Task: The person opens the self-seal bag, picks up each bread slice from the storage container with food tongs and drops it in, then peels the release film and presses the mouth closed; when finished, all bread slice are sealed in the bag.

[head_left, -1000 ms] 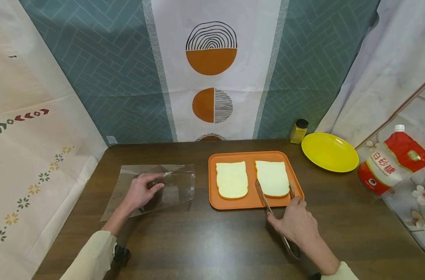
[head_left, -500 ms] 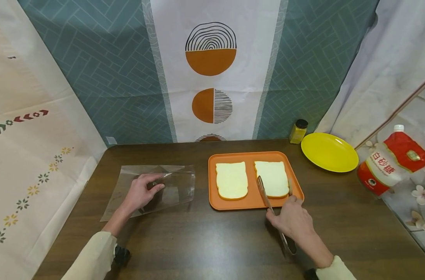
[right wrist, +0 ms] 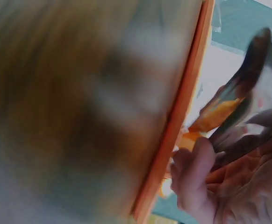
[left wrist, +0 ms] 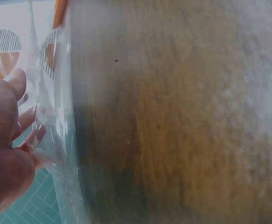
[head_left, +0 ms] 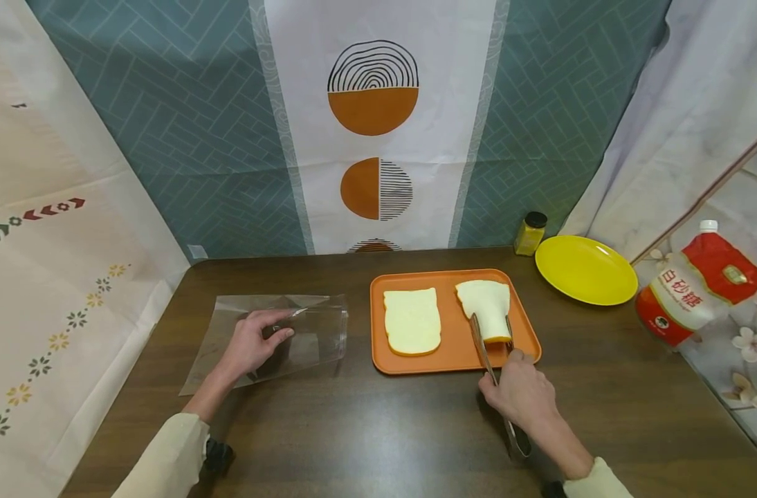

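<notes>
narrow gap between plastic bag [head_left: 316,339] and orange tray [head_left: 448,325], open tabletop [head_left: 366,429] in front, tongs [head_left: 483,349] crossing tray's near rim

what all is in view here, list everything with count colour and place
table: 1, brown, across the foreground
tray: 1, orange, on the table
tongs: 1, metallic, over the tray's near edge
bread slices: 2, pale with orange crust, on the tray, one flat, one bunched between the tongs
plastic bag: 1, clear, left on the table
plate: 1, yellow, right rear
jar: 1, yellow with black lid, beside the plate
pouch: 1, red and white, far right
backdrop: 1, teal and white, behind the table
side cloths: at least 2, pale and patterned, left and right
sleeves: 2, cream, on both arms
wrist bands: 2, black, at the wrists
left hand: 1, bare, on the plastic bag
right hand: 1, bare, gripping the tongs
</notes>
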`<action>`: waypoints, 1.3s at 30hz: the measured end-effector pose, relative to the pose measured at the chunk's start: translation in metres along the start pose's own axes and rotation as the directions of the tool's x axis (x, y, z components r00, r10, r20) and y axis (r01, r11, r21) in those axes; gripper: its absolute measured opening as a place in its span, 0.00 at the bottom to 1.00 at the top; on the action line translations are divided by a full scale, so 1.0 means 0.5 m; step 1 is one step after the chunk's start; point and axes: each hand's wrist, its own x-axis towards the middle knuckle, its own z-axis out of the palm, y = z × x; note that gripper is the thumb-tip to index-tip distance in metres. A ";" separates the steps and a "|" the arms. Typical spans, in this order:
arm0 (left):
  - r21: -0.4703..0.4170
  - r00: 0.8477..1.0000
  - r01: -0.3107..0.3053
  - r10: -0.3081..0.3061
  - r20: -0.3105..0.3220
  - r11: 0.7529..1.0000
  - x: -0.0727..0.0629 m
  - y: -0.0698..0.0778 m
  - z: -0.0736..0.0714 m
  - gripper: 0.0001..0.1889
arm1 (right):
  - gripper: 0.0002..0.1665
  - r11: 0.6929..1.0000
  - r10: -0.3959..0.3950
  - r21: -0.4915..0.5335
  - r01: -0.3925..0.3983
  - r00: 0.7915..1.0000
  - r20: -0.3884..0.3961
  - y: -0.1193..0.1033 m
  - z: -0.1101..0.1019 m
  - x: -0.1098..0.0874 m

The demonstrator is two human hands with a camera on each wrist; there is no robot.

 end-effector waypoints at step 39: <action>-0.008 1.000 -0.003 0.003 -0.028 1.000 0.004 -0.003 -0.003 0.18 | 0.25 0.655 -0.716 -0.292 0.697 0.696 0.054 -0.148 -0.008 0.070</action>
